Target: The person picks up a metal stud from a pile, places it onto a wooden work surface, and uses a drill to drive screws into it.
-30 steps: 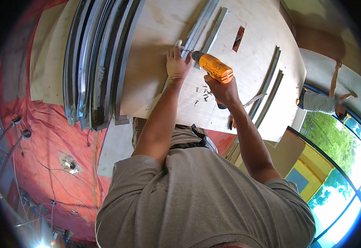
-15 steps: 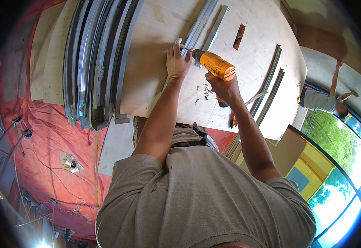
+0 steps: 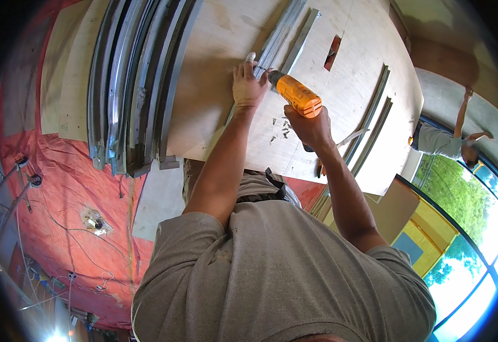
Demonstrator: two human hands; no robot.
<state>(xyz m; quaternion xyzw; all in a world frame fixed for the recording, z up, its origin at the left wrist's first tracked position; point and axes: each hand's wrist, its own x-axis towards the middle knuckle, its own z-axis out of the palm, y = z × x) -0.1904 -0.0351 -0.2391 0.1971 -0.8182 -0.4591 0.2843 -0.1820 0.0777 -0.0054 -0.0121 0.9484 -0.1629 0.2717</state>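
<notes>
An orange cordless drill (image 3: 298,93) is in my right hand (image 3: 312,126), its chuck pointing left towards a long grey metal channel (image 3: 281,35). At the near end of that channel, my left hand (image 3: 249,85) is closed on the metal, its fingertips by the drill's thin bit. One finger of this hand has a pale covering on its tip. Where exactly the bit meets the metal is too small to make out. Several small loose screws (image 3: 283,131) lie on the plywood sheet (image 3: 214,114) below the drill. Beside the channel lies another metal strip (image 3: 303,43).
Long bent metal profiles (image 3: 146,85) are stacked at the left. Two dark strips (image 3: 372,117), a pale strip (image 3: 354,137) and an orange-handled tool (image 3: 320,169) lie on the right. The sheet has a slot (image 3: 332,53). Red sheeting (image 3: 72,199) with cables covers the floor; a co-worker (image 3: 442,139) reaches up far right.
My left hand and the drill have shifted slightly right and down in the picture. Both hands keep their grip.
</notes>
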